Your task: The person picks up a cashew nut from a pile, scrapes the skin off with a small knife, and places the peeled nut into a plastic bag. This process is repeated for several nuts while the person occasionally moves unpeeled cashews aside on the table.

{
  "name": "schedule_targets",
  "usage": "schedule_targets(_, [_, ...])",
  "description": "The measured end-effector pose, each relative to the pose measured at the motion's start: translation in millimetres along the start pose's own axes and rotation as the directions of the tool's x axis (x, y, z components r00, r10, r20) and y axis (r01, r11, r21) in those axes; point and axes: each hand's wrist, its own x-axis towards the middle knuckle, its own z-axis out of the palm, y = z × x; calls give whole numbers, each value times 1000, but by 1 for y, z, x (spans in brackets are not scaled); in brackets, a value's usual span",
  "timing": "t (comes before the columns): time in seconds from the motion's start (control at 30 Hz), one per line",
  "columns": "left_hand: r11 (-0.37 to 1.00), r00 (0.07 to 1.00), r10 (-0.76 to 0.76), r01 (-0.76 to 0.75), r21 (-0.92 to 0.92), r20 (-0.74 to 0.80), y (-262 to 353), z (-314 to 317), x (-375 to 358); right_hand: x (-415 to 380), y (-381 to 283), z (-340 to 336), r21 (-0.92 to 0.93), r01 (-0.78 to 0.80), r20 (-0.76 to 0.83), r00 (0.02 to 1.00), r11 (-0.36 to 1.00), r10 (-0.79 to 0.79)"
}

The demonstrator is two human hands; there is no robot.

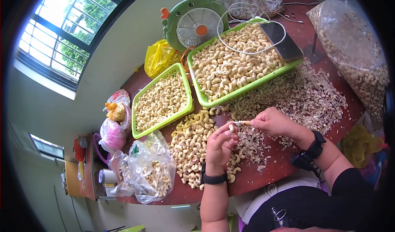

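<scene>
Between the thumb and fingers of my left hand (220, 145) is a cashew nut (231, 128). My right hand (273, 121) is closed round the wooden handle of a small knife (244, 123), whose metal tip points left and meets the nut or the fingertips. Beneath and left of my left hand lies a loose pile of cashews (191, 143). A heap of peeled skins (304, 102) spreads behind and beside my right hand. Both wrists wear black bands.
Two green baskets of cashews, a small one (191, 106) and a large one (247, 87), stand behind the pile. A phone (282, 40) with a white cable lies on the large basket. Around them are a green fan (200, 26), a yellow bag (158, 59) and clear bags (152, 170), (349, 46).
</scene>
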Motion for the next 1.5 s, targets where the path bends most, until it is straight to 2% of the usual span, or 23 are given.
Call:
schedule_targets(0.03, [998, 997, 64, -64, 27, -36, -2, 0, 0, -1, -2, 0, 15, -11, 16, 1000, 1000, 11])
schedule_targets(0.27, [989, 989, 146, -146, 14, 0, -6, -2, -1, -5, -4, 1, 69, 25, 57, 998, 997, -29])
schedule_targets(0.47, [987, 987, 161, -162, -8, -27, -4, 6, -3, -7, -8, 4, 65, 63, 77, 995, 996, -68])
schedule_targets(0.57, [984, 982, 177, -179, -19, -57, -4, 8, -3, -7, -9, 4, 65, 1, 64, 998, 998, -5])
schedule_targets(0.67, [978, 975, 207, -208, -14, -81, -7, 10, -3, -6, -6, 6, -8, 48, 41, 998, 999, -47])
schedule_targets(0.73, [978, 974, 207, -209, -19, -95, -9, 9, -2, -2, 3, 11, -15, 136, 31, 990, 991, -136])
schedule_targets(0.83, [977, 971, 206, -211, -26, -117, -9, 10, -2, -3, 2, 9, 7, 71, 59, 996, 997, -71])
schedule_targets(1.13, [967, 956, 246, -254, -29, -161, -16, 15, 0, -3, -1, 8, -31, 103, 20, 995, 994, -103])
schedule_targets(1.47, [949, 934, 285, -307, -72, -217, -22, 21, 1, 2, 5, 10, -45, 68, 16, 998, 997, -67])
schedule_targets(1.5, [949, 934, 285, -306, -71, -215, -22, 22, 1, 3, 8, 11, -59, 120, 2, 993, 991, -120])
